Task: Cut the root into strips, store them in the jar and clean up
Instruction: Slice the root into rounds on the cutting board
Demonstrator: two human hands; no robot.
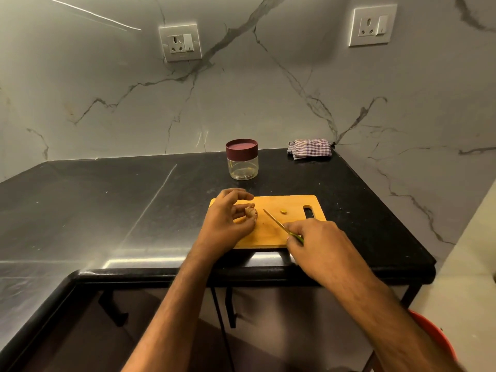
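Left hand (226, 221) pinches the knobbly brown root (251, 212) on the rectangular wooden cutting board (268, 229) near the black counter's (107, 210) front edge; right hand (319, 245) grips a green-handled knife (281, 225); lidded clear jar (242, 159) behind.

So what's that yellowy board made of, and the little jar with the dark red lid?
The rectangular yellow-brown cutting board looks like wood or bamboo: matte, warm-toned, with faint grain and a cut-out handle slot. The small clear jar could be glass or plastic; you can see straight through it and it glints. Its dark red lid looks like smooth plastic.
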